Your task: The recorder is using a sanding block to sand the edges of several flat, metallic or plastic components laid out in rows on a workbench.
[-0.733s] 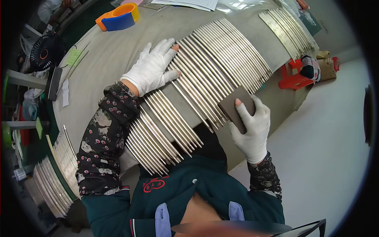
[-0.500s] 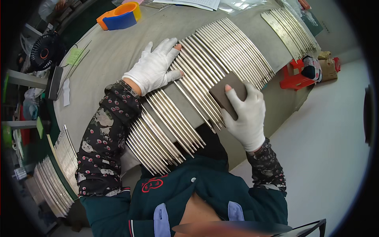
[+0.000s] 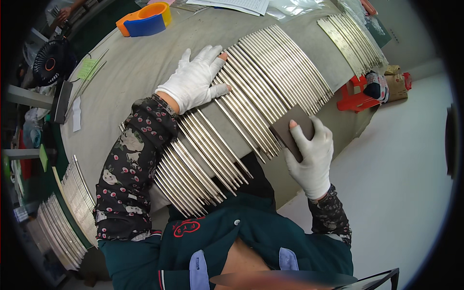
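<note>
In a white glove with bare fingertips, my left hand (image 3: 195, 79) lies with spread fingers across the upper ends of a row of thin silvery metal rods (image 3: 256, 92). My right hand (image 3: 311, 157), gloved the same way, grips a flat dark grey-brown block (image 3: 293, 129), thumb on top. The block rests at the lower right ends of that row or just above them; contact is unclear. Closer to my body lies a second group of rods (image 3: 193, 169), with a gap of bare table between the groups. My left forearm hides part of it.
A further rod bundle (image 3: 350, 43) lies at the far right. A tape dispenser (image 3: 145, 21) in orange and blue and some papers (image 3: 237, 5) are at the back. A black fan (image 3: 50, 63) stands left. Beyond the right table edge is a red stool (image 3: 355, 96).
My right hand and the block have moved right and down toward the rods' near ends. My left hand has shifted slightly right.
</note>
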Demonstrator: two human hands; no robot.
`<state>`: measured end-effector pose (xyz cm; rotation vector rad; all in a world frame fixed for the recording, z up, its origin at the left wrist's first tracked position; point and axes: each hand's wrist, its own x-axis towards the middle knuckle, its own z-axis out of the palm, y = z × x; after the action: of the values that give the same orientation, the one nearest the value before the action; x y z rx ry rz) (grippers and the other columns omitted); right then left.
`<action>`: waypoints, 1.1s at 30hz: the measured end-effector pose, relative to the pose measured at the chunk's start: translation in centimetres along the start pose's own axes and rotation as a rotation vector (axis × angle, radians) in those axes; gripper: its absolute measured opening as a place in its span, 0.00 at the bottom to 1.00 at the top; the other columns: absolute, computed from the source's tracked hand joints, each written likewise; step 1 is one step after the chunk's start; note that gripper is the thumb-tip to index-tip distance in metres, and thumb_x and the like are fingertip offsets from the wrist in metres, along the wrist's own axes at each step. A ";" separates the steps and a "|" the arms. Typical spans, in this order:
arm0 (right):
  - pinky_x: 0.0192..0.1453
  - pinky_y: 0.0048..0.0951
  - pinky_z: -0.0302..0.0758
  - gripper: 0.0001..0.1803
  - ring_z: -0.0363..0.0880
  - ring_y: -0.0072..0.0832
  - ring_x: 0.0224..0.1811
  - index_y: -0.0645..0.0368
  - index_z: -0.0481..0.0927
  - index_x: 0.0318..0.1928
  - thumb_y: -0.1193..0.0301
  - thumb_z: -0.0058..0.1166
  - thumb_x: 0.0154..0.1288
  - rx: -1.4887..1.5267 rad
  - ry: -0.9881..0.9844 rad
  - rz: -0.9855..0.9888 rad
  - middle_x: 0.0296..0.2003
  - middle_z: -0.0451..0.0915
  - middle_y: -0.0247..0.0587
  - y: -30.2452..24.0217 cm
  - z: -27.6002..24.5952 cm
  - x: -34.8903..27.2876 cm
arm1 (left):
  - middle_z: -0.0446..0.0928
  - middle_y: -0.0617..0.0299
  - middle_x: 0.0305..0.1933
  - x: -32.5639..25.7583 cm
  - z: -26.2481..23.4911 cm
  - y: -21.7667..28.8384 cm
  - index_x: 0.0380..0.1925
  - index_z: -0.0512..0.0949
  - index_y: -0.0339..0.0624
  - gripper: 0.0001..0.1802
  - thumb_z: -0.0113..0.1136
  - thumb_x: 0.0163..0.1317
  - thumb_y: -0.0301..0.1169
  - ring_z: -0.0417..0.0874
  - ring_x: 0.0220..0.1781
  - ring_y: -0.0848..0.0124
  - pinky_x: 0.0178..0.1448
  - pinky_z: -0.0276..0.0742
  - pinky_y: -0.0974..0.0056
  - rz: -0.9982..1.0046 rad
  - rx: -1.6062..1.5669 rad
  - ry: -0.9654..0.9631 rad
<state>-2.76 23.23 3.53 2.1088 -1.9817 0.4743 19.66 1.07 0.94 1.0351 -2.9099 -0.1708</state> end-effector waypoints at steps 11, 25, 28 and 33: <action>0.51 0.43 0.71 0.33 0.69 0.48 0.52 0.46 0.77 0.57 0.66 0.67 0.45 0.004 -0.065 -0.002 0.56 0.67 0.55 -0.2 -0.6 0.1 | 0.49 0.47 0.76 -0.7 -0.2 -0.3 0.71 0.55 0.40 0.46 0.44 0.65 0.63 0.48 0.78 0.51 0.77 0.41 0.39 0.022 -0.023 0.002; 0.52 0.44 0.72 0.31 0.71 0.50 0.50 0.48 0.77 0.56 0.65 0.66 0.47 0.107 0.024 0.000 0.53 0.69 0.57 -1.4 2.3 3.4 | 0.50 0.46 0.76 -1.3 0.2 -1.2 0.71 0.57 0.41 0.46 0.45 0.64 0.64 0.49 0.78 0.50 0.76 0.40 0.38 0.036 -0.051 0.013; 0.52 0.44 0.72 0.31 0.70 0.50 0.51 0.48 0.77 0.56 0.65 0.67 0.47 0.103 -0.032 -0.003 0.53 0.69 0.56 -0.6 1.0 1.9 | 0.49 0.46 0.76 -1.3 0.2 -1.1 0.71 0.57 0.41 0.46 0.44 0.64 0.65 0.49 0.78 0.51 0.76 0.40 0.37 0.024 -0.067 0.020; 0.53 0.44 0.72 0.34 0.70 0.49 0.52 0.47 0.77 0.56 0.68 0.69 0.43 0.053 -0.053 0.023 0.55 0.69 0.54 0.6 -1.2 -1.1 | 0.53 0.48 0.76 -1.2 -0.2 -0.2 0.69 0.59 0.38 0.42 0.51 0.64 0.57 0.51 0.78 0.53 0.76 0.43 0.37 0.001 -0.062 0.036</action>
<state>-3.49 24.62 4.24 2.1534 -2.0459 0.4856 20.69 1.64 1.12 1.0162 -2.8534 -0.2375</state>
